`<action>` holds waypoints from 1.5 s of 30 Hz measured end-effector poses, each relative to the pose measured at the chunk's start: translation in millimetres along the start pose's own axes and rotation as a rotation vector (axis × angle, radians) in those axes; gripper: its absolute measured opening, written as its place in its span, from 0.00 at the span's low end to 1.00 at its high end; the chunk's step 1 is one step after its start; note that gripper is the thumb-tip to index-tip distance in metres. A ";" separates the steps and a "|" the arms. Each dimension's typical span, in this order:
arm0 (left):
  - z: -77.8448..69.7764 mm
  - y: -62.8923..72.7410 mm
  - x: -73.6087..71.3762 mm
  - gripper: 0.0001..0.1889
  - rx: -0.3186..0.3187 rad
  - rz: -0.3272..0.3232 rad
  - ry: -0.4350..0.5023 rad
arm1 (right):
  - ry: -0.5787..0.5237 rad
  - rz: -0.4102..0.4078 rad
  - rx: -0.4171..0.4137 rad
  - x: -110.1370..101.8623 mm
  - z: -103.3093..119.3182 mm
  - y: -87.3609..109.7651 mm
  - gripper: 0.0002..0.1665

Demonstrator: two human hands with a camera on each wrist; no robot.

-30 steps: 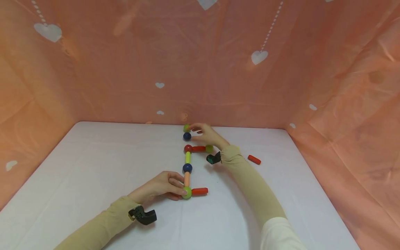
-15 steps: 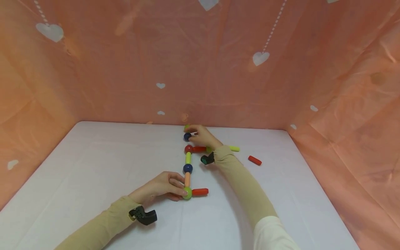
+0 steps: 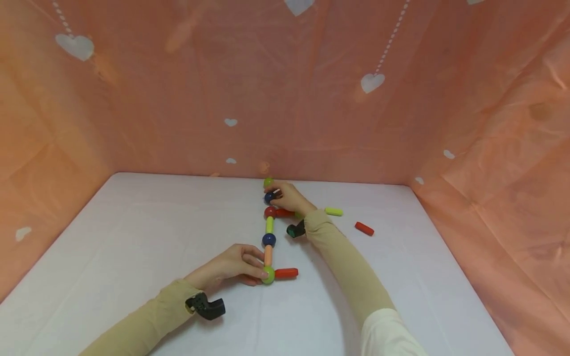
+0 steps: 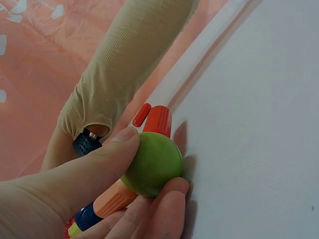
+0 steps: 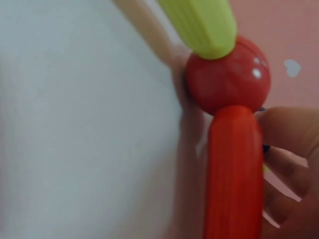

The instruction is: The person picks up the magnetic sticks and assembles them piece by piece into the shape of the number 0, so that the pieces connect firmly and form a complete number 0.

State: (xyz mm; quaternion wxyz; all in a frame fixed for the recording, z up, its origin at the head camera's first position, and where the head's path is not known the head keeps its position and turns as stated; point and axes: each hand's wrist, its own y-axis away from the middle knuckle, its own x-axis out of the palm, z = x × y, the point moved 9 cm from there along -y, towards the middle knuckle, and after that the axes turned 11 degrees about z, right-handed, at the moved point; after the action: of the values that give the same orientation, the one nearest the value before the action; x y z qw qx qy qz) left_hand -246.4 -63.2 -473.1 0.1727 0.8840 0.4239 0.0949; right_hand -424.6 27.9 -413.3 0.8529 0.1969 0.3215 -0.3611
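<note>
A chain of sticks and balls runs away from me in the head view. My left hand (image 3: 236,264) pinches the green ball (image 4: 153,164) at its near end, between thumb and fingers. From that ball a red stick (image 3: 286,273) points right and an orange stick (image 3: 268,256) leads to a dark blue ball (image 3: 269,240). Beyond it come a yellow-green stick (image 3: 269,225) and a red ball (image 5: 228,78) with another red stick (image 5: 234,169). Just past the red ball, my right hand (image 3: 291,198) pinches a second dark blue ball (image 3: 268,198), mostly hidden in the right wrist view.
Behind the right hand's fingers sits another green ball (image 3: 268,182), near the table's far edge. A loose yellow-green stick (image 3: 334,211) and a loose red stick (image 3: 364,229) lie to the right. Pink cloth (image 3: 285,99) encloses the white table (image 3: 178,212) at back and sides.
My right hand has reached left, taken the far dark blue ball and drawn it slightly nearer the red ball. The loose yellow-green stick is now uncovered. The left hand stays on its ball.
</note>
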 end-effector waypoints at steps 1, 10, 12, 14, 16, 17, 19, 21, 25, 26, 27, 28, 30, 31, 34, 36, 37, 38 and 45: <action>0.1 -0.4 0.4 0.27 0.000 0.004 0.003 | 0.005 -0.005 0.003 -0.1 -1.5 0.6 0.20; 2.5 -2.2 2.6 0.28 -0.008 0.003 -0.006 | -0.051 -0.085 -0.015 -7.9 -7.5 14.1 0.23; 3.5 -2.0 3.2 0.28 -0.013 0.001 -0.007 | -0.064 -0.108 -0.034 -12.0 -4.1 21.9 0.23; 4.1 -1.4 4.3 0.28 -0.013 0.003 -0.004 | -0.082 -0.127 -0.060 -16.5 0.9 32.0 0.23; 4.9 -0.4 5.1 0.28 -0.014 -0.001 -0.006 | -0.101 -0.137 -0.098 -20.4 6.2 42.9 0.22; 5.5 0.0 5.3 0.28 -0.014 -0.003 -0.007 | -0.109 -0.136 -0.117 -21.7 8.5 48.7 0.22; 5.9 0.5 5.9 0.28 -0.009 -0.001 -0.002 | -0.123 -0.123 -0.145 -23.1 11.6 60.7 0.22; 6.1 0.8 6.3 0.27 -0.003 0.005 0.002 | -0.135 -0.101 -0.158 -23.3 13.5 73.1 0.22; 5.1 0.4 5.0 0.27 0.010 0.007 -0.003 | -0.135 -0.054 -0.172 -22.8 15.3 96.4 0.22; 4.8 0.1 4.6 0.27 0.011 0.007 -0.006 | -0.136 -0.044 -0.173 -22.5 15.6 102.2 0.22; 4.6 0.0 4.1 0.27 0.011 0.005 -0.011 | -0.136 -0.033 -0.172 -21.9 15.7 107.9 0.22; 4.5 -0.2 3.7 0.27 0.009 0.003 -0.016 | -0.136 -0.023 -0.174 -21.1 15.5 113.4 0.22; 4.4 -0.7 3.2 0.27 -0.001 -0.001 -0.021 | -0.144 0.002 -0.169 -18.3 14.6 124.4 0.22; 4.1 -0.9 3.2 0.27 -0.002 -0.001 -0.027 | -0.144 0.012 -0.167 -16.7 13.8 129.8 0.22; 2.5 -1.2 2.8 0.28 -0.004 -0.004 -0.034 | -0.137 0.040 -0.156 -11.7 11.5 146.4 0.22; 1.4 -1.1 2.4 0.28 0.000 -0.003 -0.034 | -0.136 0.056 -0.157 -8.0 10.0 157.4 0.22; 0.9 -1.0 2.2 0.28 0.004 -0.002 -0.032 | -0.138 0.064 -0.154 -5.9 8.4 162.7 0.21; 0.3 -0.7 1.9 0.28 0.005 -0.001 -0.032 | -0.140 0.073 -0.154 -3.5 7.5 167.9 0.21; -2.1 -0.5 0.0 0.28 0.019 0.015 -0.041 | -0.200 0.123 -0.174 13.3 0.8 193.8 0.21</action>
State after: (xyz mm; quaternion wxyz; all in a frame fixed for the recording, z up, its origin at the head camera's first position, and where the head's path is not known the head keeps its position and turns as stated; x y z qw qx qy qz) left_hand -247.4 -62.5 -471.4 0.1723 0.8906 0.4144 0.0740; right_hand -273.2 149.1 -401.8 0.9152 0.1045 0.2522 -0.2966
